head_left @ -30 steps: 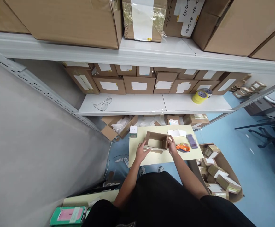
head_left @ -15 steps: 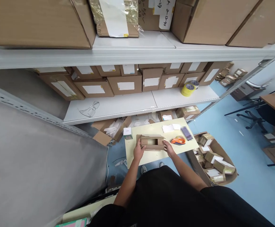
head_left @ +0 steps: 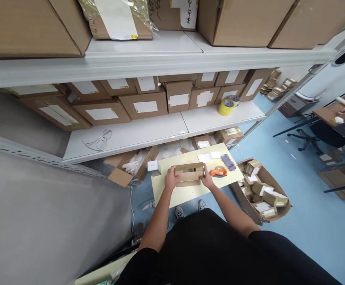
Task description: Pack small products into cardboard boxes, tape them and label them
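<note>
A small open cardboard box (head_left: 189,177) is held between my two hands over the pale yellow table (head_left: 180,198). My left hand (head_left: 171,179) grips its left end, and my right hand (head_left: 206,177) grips the right end. The long front flap hangs down toward me, and the top is open. Just right of my right hand lies an orange tape dispenser (head_left: 218,171). To the left of my left hand stands a small white and green box (head_left: 154,168). White papers (head_left: 209,156) and a blurred purple item (head_left: 228,162) lie at the table's far right.
A metal shelf (head_left: 148,132) rises behind the table, bearing cartons, eyeglasses (head_left: 100,141) and yellow tape rolls (head_left: 226,107). Right of the table, a large carton (head_left: 275,219) on the floor holds several packed parcels. An open carton (head_left: 121,177) with white packing material stands at the left.
Both hands have tilted the cardboard box, and its front flap now faces me more. My right hand's fingers have closed round its end. The camera view has shifted slightly.
</note>
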Tool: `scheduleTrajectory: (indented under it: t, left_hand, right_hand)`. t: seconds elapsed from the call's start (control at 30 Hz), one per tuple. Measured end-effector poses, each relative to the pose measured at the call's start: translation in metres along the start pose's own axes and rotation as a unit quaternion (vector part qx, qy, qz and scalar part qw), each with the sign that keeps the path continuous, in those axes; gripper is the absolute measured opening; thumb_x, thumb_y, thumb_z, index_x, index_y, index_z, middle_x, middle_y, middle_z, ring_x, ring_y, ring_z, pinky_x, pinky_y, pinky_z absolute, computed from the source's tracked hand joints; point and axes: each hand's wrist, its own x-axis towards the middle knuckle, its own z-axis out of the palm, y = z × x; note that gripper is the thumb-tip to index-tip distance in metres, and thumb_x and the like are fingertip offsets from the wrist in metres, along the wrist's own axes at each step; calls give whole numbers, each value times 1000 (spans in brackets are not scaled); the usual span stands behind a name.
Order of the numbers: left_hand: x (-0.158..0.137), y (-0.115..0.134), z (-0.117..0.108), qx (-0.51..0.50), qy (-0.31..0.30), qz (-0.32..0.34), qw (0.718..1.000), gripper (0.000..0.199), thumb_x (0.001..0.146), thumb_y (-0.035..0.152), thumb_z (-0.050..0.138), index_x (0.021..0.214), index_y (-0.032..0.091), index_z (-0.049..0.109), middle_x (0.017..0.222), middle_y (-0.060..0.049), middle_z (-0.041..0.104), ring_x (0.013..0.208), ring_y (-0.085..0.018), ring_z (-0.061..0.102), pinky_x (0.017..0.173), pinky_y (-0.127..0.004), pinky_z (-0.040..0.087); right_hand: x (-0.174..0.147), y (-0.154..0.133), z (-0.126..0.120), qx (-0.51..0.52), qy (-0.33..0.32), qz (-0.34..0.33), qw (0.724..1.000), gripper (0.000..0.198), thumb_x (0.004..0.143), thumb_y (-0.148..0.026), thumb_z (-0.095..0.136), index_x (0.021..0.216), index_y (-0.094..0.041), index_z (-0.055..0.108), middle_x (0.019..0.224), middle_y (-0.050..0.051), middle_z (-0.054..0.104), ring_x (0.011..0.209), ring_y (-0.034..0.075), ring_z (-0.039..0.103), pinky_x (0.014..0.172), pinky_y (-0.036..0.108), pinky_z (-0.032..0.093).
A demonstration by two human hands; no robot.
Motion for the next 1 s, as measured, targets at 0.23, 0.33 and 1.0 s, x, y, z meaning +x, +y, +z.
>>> scheduleTrajectory:
  t: [0.23,0.33,1.0]
  left_hand:
    - [-11,-9,7,-47,18,-29,998,62,84,21,73,143,25,55,144,-11,60,132,-29,61,112,-40,49]
    - [-15,-8,3,-48,27,-53,997,90,85,25,74,163,26,31,150,-13,57,133,-31,61,110,-41,49]
    - [-35,2,60,58,-51,-84,994,65,95,42,68,156,26,53,159,-14,52,138,-34,58,113,-45,51]
  right_hand:
    - [8,-7,-8,4,-1,-10,1000,104,82,-25,60,171,-26,6,155,17,56,86,23,70,94,44,57]
    - [10,-10,-12,-4,-1,-33,999,103,86,-29,61,171,-27,4,154,16,57,84,22,70,93,43,57]
    - [25,28,-7,-149,-115,21,982,81,89,-16,55,166,-28,36,136,11,67,123,30,65,110,39,48]
